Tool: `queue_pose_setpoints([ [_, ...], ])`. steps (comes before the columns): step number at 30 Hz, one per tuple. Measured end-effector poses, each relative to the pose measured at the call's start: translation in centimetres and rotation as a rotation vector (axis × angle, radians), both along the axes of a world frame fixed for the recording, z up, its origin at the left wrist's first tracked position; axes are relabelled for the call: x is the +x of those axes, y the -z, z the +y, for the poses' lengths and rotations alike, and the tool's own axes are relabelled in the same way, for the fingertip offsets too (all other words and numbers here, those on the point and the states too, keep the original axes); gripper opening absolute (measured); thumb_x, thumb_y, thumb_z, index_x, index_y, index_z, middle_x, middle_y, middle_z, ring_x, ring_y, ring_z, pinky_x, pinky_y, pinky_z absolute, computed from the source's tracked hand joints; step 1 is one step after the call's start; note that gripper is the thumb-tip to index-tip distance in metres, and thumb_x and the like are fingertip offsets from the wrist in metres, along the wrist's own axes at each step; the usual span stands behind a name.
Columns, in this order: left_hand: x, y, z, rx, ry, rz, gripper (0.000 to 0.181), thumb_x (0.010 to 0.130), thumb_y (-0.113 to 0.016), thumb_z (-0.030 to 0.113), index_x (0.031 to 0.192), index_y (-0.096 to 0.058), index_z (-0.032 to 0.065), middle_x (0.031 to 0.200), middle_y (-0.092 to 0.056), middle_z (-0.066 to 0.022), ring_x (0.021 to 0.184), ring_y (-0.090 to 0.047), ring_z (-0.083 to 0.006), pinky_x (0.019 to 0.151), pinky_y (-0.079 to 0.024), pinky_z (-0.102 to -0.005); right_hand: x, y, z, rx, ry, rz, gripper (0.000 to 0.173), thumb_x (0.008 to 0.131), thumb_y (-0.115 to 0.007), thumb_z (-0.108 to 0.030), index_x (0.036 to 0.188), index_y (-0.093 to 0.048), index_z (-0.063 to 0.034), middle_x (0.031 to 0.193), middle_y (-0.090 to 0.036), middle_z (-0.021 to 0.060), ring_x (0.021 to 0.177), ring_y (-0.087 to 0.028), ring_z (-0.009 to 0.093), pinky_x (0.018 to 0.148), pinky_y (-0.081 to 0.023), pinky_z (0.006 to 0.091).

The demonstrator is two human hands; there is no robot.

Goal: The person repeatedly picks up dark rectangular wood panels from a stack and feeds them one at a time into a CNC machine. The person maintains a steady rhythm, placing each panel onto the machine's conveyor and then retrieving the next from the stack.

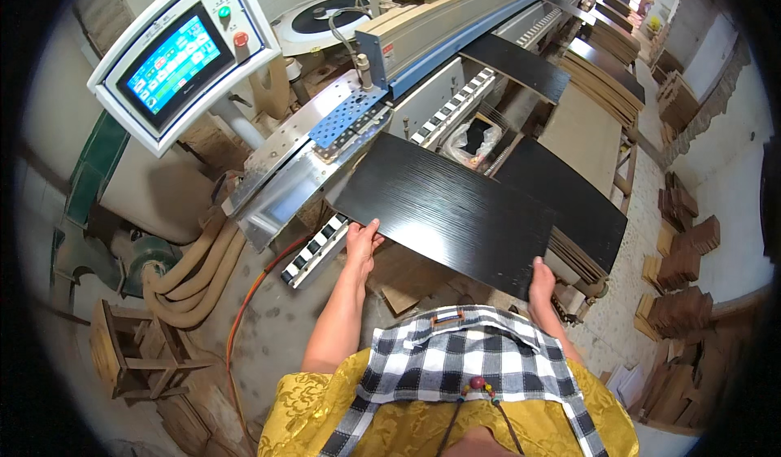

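Note:
A black wood-grain panel (445, 213) lies between my two hands, its far left corner at the metal infeed of an edge banding machine (305, 170). My left hand (361, 246) grips the panel's near left edge, thumb on top. My right hand (540, 283) holds its right end near the close corner, thumb up; its fingers are hidden below. Beneath the panel's left end a roller rail (314, 252) sticks out. Another black panel (564, 194) tops a stack to the right. Farther along the machine rests a smaller black panel (518, 63).
A control panel with a lit screen (177, 60) stands at upper left. Ribbed hoses (195, 286), an orange hose (244, 310) and a wooden stool (143, 350) are at lower left. Stacked boards (601, 84) line the right side. People are far off at the top.

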State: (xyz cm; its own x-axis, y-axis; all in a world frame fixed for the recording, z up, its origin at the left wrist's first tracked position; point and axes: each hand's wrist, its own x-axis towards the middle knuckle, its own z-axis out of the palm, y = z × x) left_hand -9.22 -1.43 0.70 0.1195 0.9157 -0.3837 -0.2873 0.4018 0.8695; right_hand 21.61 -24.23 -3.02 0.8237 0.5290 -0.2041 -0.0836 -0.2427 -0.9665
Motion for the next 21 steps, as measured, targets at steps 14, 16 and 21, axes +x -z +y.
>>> queue_pose_setpoints([
  [14, -5.5, -1.1, -5.7, -0.1, -0.042, -0.018, 0.014, 0.081, -0.052, 0.022, 0.081, -0.047, 0.0086, 0.074, -0.053, -0.001, 0.062, -0.053, -0.0099, 0.054, -0.043, -0.0243, -10.8, -4.6, 5.1, 0.011, -1.138, 0.485, 0.025, 0.087, -0.041, -0.021, 0.082, -0.051, 0.0014, 0.071, -0.06, 0.011, 0.06, -0.055, 0.015, 0.058, -0.044, 0.0244],
  [16, -5.8, -1.2, -6.6, -0.118, -0.029, 0.026, 0.017, 0.081, -0.052, 0.024, 0.076, -0.046, 0.0091, 0.066, -0.051, -0.0006, 0.054, -0.05, -0.0091, 0.05, -0.042, -0.023, -11.2, -4.2, 5.5, 0.012, -1.159, 0.467, 0.026, 0.087, -0.042, -0.022, 0.082, -0.052, 0.0013, 0.069, -0.059, 0.01, 0.059, -0.055, 0.014, 0.057, -0.044, 0.0238],
  [21, -5.6, -0.6, -6.9, -0.143, -0.083, 0.13, 0.032, 0.085, -0.043, 0.035, 0.067, -0.044, 0.0076, 0.056, -0.049, -0.0036, 0.045, -0.048, -0.0112, 0.041, -0.04, -0.0232, -11.8, -4.8, 6.2, -0.016, -1.181, 0.443, 0.028, 0.086, -0.043, -0.024, 0.081, -0.053, 0.0017, 0.064, -0.059, 0.0086, 0.057, -0.054, 0.013, 0.055, -0.043, 0.0229],
])
